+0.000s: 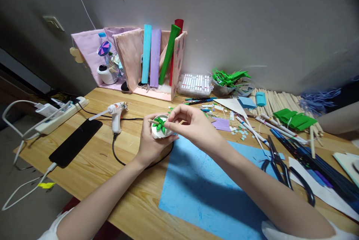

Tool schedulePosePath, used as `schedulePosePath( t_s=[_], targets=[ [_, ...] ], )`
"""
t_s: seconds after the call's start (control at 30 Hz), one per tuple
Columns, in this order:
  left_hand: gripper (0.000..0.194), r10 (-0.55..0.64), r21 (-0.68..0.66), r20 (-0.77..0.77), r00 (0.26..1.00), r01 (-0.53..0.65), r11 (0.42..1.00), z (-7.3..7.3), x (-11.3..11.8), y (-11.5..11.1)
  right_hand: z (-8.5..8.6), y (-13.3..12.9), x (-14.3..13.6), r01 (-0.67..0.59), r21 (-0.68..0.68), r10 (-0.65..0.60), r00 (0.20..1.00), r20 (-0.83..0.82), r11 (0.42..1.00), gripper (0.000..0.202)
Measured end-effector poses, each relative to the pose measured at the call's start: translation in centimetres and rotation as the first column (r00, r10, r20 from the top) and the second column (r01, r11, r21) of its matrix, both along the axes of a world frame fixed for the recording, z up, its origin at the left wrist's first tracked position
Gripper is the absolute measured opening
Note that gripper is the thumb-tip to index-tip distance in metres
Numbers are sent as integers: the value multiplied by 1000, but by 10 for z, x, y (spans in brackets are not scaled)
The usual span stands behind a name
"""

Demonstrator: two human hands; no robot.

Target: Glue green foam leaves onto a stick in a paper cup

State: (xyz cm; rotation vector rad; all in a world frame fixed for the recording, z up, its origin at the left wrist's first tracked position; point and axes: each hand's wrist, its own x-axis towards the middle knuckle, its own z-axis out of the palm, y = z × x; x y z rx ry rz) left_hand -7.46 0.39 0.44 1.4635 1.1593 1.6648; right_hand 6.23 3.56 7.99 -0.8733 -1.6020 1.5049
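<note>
My left hand is wrapped around a small round white cup, held tilted towards me above the table. Green pointed leaves, arranged like a flower, sit in the cup's opening. My right hand reaches over from the right, with thumb and forefinger pinched together at the edge of the leaves. What lies between those fingertips, if anything, is too small to make out. Left of both hands stands a white hot glue gun, and a blue mat lies beneath the right forearm.
A black phone and a power strip lie at left. Behind stand pink boxes with crepe paper rolls. Markers, paper scraps, wooden sticks and black-handled scissors are at right.
</note>
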Motion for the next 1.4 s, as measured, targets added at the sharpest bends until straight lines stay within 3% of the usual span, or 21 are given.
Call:
schedulePosePath(
  t_s=[0.43,0.83,1.2,1.4],
  targets=[
    [65,84,57,-135,987,-76,995,-2,-3,0,7,-2,2,-74,-201,53,993,-108,977,26],
    [68,94,69,-157,983,-84,994,0,-3,-2,6,-3,3,-66,-108,62,997,-44,992,18],
    [65,86,57,-166,982,-77,995,-1,-3,-1,4,-2,3,-71,-104,66,996,-53,992,25],
    [64,68,-16,-133,989,-71,997,-4,-4,-1,7,3,4,-37,-94,32,998,-55,995,23]
  ],
)
